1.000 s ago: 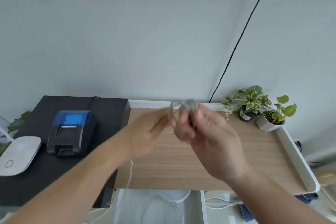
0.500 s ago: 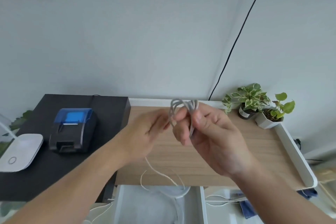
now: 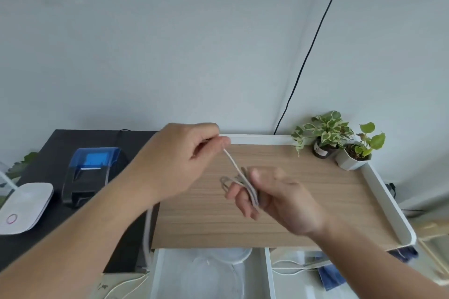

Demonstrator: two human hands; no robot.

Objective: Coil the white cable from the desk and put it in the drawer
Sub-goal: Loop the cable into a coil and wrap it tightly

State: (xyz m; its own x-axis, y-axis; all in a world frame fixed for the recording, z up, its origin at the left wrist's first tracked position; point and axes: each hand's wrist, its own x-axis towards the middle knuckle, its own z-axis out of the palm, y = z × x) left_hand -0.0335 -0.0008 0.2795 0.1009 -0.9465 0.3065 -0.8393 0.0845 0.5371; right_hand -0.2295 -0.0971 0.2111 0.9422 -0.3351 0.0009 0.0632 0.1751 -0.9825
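Left hand (image 3: 179, 160) raised, fingers (image 3: 224, 141) pinched; right hand (image 3: 279, 201) curled lower.

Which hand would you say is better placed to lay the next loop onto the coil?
Left. The left hand pinches the free strand of the white cable, raised above the coil; the right hand is occupied gripping the finished loops.
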